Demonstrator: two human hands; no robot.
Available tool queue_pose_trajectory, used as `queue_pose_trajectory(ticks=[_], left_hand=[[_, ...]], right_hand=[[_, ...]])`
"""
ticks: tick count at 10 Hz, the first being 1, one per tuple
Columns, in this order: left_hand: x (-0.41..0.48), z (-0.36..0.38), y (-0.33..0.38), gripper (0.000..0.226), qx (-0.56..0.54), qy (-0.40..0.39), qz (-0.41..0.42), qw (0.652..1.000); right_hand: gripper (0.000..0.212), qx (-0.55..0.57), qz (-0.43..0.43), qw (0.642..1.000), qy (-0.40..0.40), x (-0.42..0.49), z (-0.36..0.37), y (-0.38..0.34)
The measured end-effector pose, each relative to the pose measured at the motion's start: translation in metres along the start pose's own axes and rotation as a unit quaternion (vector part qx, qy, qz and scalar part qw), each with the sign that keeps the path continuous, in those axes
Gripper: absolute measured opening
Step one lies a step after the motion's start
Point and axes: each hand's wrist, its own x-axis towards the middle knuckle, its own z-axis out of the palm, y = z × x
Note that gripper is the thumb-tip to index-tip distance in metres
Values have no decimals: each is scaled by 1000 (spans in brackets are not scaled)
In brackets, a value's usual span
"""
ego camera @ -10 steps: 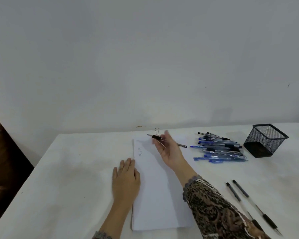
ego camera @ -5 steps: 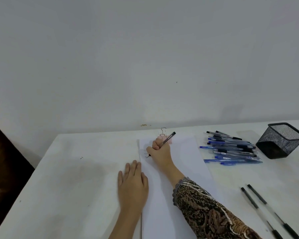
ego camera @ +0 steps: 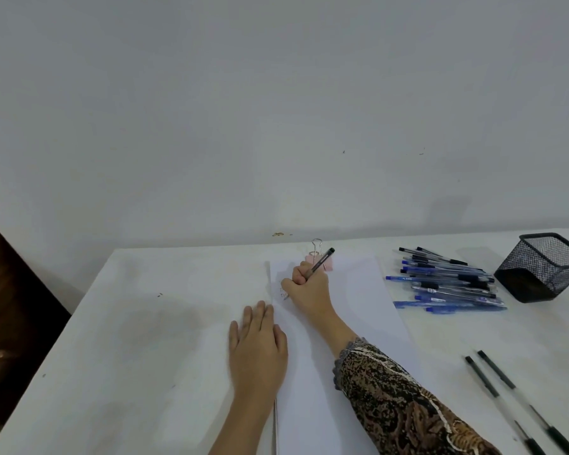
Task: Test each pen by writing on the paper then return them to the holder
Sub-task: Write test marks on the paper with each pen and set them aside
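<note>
The slim clear-barrelled pen with a black end [ego camera: 322,260] is in my right hand [ego camera: 307,290]. My fingers [ego camera: 299,274] are curled tight round its lower barrel, and the black end slants up and away from me. Its tip is hidden behind my hand, low over the upper left of the white sheet of paper [ego camera: 358,310], next to a few faint scribbles.

I judge the pen light, stiff and a little slick, since it looks like smooth plastic. That makes low on the barrel, near the tip, the place to pinch it.

The paper looks thin and floppy, the top of a stack held at its far edge by a pink binder clip with wire loops [ego camera: 316,254]. My left hand [ego camera: 258,349] lies flat with straight fingers at the sheet's left edge on the matte white desk [ego camera: 145,323].

Right of the paper lies a loose heap of blue and black pens [ego camera: 447,285], thin rods likely to roll. Just beyond it stands the square black wire-mesh holder [ego camera: 542,267], rigid and open-topped. Two black pens [ego camera: 493,379] lie side by side nearer me.
</note>
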Motion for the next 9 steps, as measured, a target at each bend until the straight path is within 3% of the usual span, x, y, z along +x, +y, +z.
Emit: queue_pose_trajectory(ticks=[1,9], left_hand=[[0,1,0,48,-2,2,1,1000],[0,2,-1,48,-5,12,1,1000]], right_hand=[[50,-8,3,999,-36,0,-1,-2],[51,-5,7,1000,-5,-1,-3,-1]])
